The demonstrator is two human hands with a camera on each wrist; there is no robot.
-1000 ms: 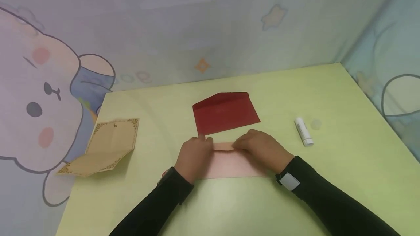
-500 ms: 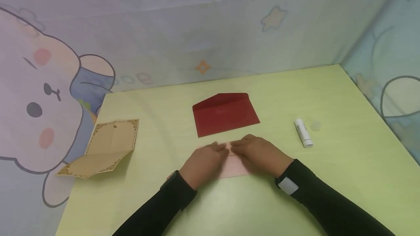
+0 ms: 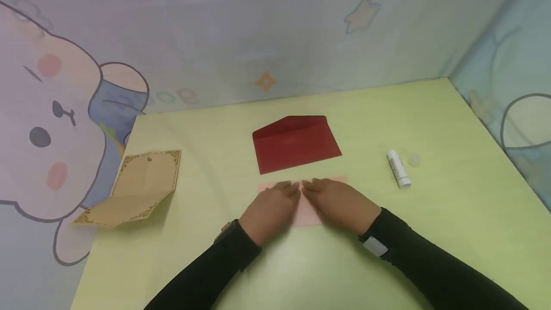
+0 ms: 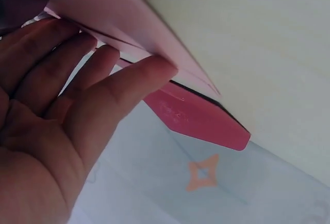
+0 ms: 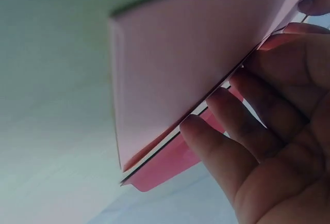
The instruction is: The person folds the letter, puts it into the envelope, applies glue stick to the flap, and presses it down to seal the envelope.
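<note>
A folded pink paper (image 3: 306,215) lies on the yellow-green table (image 3: 301,271), just in front of a red envelope (image 3: 297,143). My left hand (image 3: 272,206) and right hand (image 3: 339,202) lie side by side on the paper, fingers straight, pressing it flat; their fingertips nearly meet at its far edge. In the left wrist view, straight fingers (image 4: 121,87) rest against the paper's layered fold (image 4: 129,22), with the envelope (image 4: 201,118) beyond. The right wrist view shows its fingers (image 5: 232,131) along the pink paper (image 5: 180,64) edge.
A tan letter sheet with an ornate border (image 3: 137,188) lies half folded at the table's left edge. A white glue stick (image 3: 398,169) and its clear cap (image 3: 414,160) lie to the right. Cartoon-print cloth walls (image 3: 64,109) close in the back and sides.
My left hand slid right from the paper's left end to the middle. Both hands went from working the far fold to lying flat together on it.
</note>
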